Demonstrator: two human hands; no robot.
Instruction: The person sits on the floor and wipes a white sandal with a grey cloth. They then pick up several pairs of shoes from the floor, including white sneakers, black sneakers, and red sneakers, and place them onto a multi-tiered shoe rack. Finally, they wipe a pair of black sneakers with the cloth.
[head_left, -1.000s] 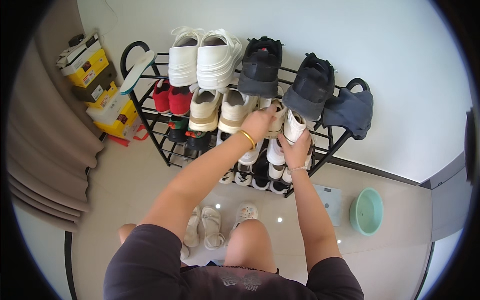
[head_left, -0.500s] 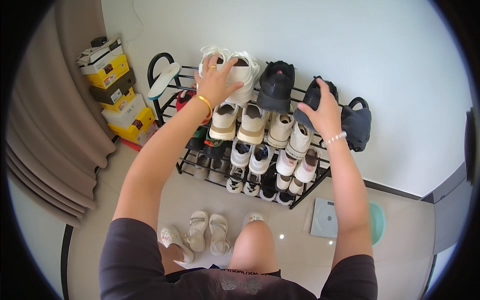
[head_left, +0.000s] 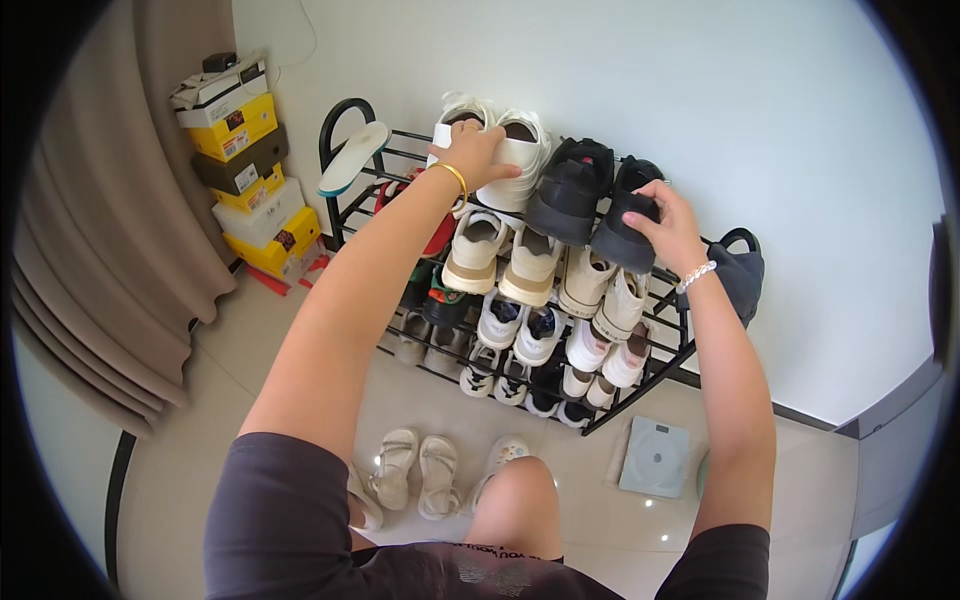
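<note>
- Head view: left hand (head_left: 473,156), fingers spread wide, covers the heels of the white sneakers (head_left: 518,195) on the top tier of the shoe rack (head_left: 640,390).
- Right hand (head_left: 670,226) has its fingers at the right black sneaker (head_left: 622,242), same tier; cannot tell whether they grip.
- An uneven push could skew a pair; catching a collar could tip one off.
- Toes point wallward, heels outward; long axes run front to back.
</note>
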